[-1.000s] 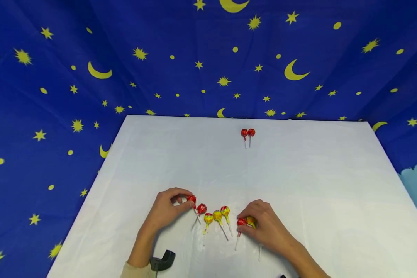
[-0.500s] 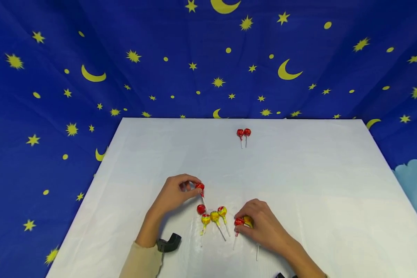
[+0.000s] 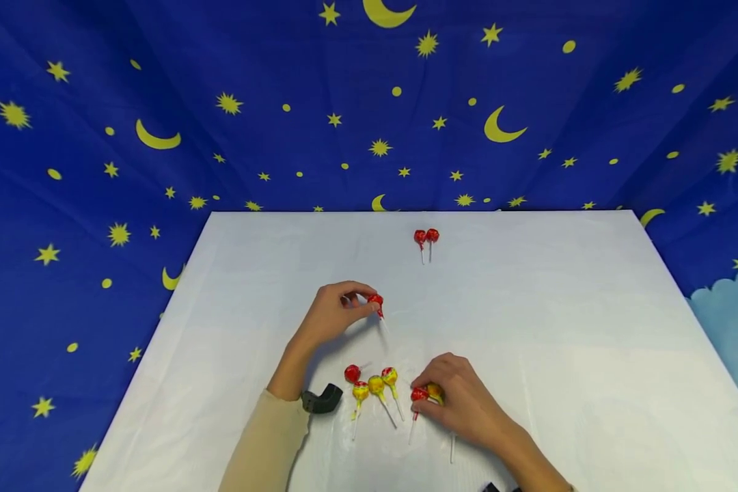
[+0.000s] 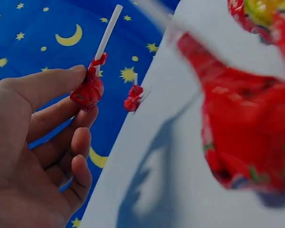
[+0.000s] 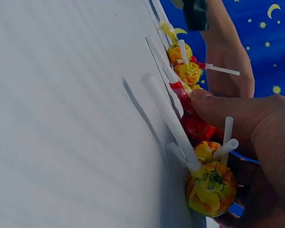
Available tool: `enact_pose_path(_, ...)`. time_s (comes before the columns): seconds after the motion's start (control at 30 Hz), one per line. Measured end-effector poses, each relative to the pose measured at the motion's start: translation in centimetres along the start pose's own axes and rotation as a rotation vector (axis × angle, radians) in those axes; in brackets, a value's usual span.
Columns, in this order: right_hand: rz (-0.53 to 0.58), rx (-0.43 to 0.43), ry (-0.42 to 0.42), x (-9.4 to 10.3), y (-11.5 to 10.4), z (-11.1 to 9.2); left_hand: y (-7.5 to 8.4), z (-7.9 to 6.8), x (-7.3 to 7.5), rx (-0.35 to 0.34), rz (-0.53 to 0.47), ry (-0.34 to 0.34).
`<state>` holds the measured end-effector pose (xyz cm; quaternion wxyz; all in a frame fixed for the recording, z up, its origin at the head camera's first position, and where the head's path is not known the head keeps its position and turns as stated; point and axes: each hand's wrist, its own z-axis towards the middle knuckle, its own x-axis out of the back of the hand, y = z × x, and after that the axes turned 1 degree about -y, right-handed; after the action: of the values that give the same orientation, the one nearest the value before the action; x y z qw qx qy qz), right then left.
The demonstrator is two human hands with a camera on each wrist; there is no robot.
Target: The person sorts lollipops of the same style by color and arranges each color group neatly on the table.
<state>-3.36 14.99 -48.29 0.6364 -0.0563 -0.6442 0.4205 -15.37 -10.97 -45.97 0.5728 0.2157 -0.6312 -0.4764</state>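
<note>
My left hand [image 3: 338, 311] pinches a red-wrapped lollipop [image 4: 88, 92] by its wrapped head between thumb and fingers, over the middle of the table; its white stick shows. My right hand [image 3: 461, 396] is low at the front, with thumb and fingers around a red lollipop [image 3: 419, 394]. A yellow-orange lollipop [image 5: 212, 190] lies by the fingers of that hand, partly hidden by it in the head view. Between the hands, another red lollipop [image 3: 352, 373] lies beside a yellow-and-red one [image 3: 360, 391], a yellow one [image 3: 376, 385] and a second yellow-and-red one [image 3: 390, 376].
Two red lollipops [image 3: 426, 236] lie side by side near the far edge of the white table [image 3: 529, 287]. Blue cloth [image 3: 270, 82] with yellow moons and stars rises behind and at the sides. A dark wrist device [image 3: 322, 399] sits at my left sleeve.
My left hand has lifted its red lollipop away from the front group, moving forward and to the right. The right hand has stayed in place. The head view has shifted slightly.
</note>
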Motion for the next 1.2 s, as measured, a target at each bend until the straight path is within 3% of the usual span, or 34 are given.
enact_pose_path(0.53, -0.001, -0.024, -0.019, 0.1, 0.2, -0.1, -1.6, 7.2, -1.3, 0.009, 0.04, -0.018)
enact_pose_path(0.9, 0.015, -0.031, -0.028, -0.2, 0.3, 0.1, -2.3, 9.6, -1.6, 0.065, 0.084, -0.032)
enact_pose_path(1.2, 0.019, -0.048, -0.045, 0.1, 0.2, -0.2, -1.5, 11.9, -2.0, 0.079, 0.172, -0.091)
